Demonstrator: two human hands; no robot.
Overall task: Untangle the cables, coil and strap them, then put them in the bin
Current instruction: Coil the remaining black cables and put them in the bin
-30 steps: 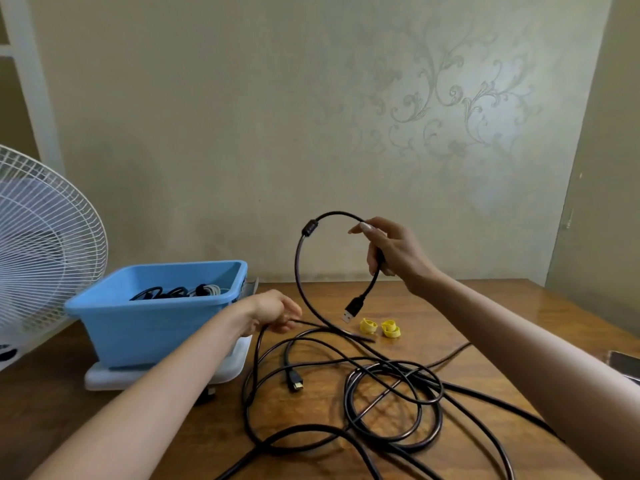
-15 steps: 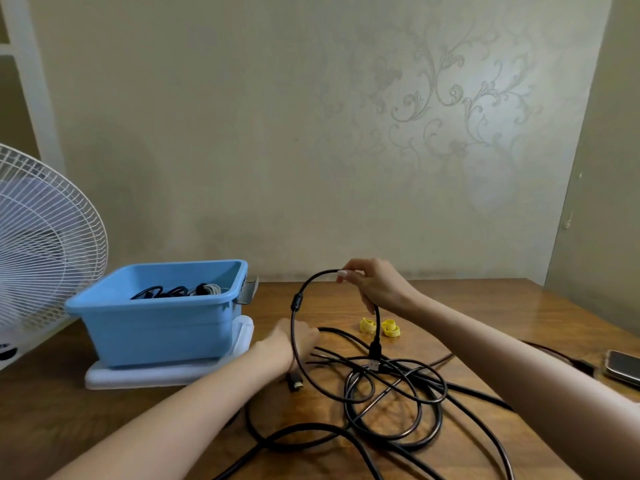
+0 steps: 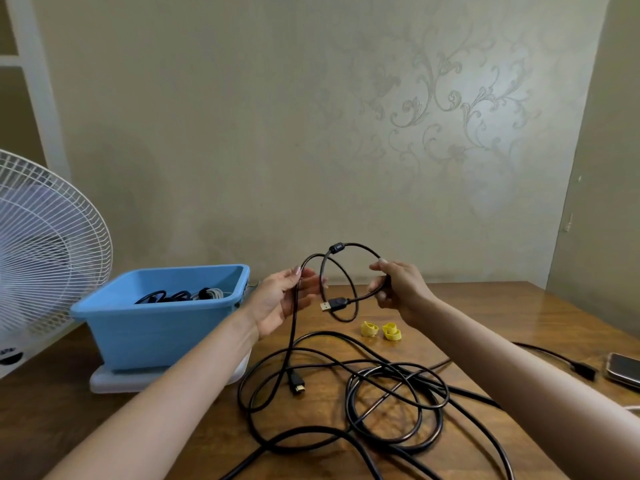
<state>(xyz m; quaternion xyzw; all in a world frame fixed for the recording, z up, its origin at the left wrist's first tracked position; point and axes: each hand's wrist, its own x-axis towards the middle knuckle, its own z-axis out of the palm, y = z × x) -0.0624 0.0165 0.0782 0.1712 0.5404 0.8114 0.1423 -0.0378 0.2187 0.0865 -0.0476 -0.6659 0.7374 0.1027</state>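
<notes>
A black USB cable [image 3: 353, 244] with a ferrite bead arcs between my hands above the table. My right hand [image 3: 398, 289] grips it near the USB plug [image 3: 333, 304], which points left. My left hand [image 3: 281, 297] pinches the cable's other run between thumb and fingers, and that run drops to the table. A tangle of black cables [image 3: 388, 400] lies on the wooden table in front of me, with an HDMI plug [image 3: 297, 384] at its left. Two yellow straps [image 3: 381, 331] lie behind the tangle. The blue bin [image 3: 156, 327] at left holds coiled cables.
A white fan [image 3: 45, 244] stands at the far left beside the bin. The bin sits on a white board [image 3: 138, 379]. A phone [image 3: 623, 370] with a plugged-in cable lies at the table's right edge. A wall stands close behind the table.
Both hands have risen from the table. My left hand left the tangle and took hold of the USB cable, forming a loop with my right hand.
</notes>
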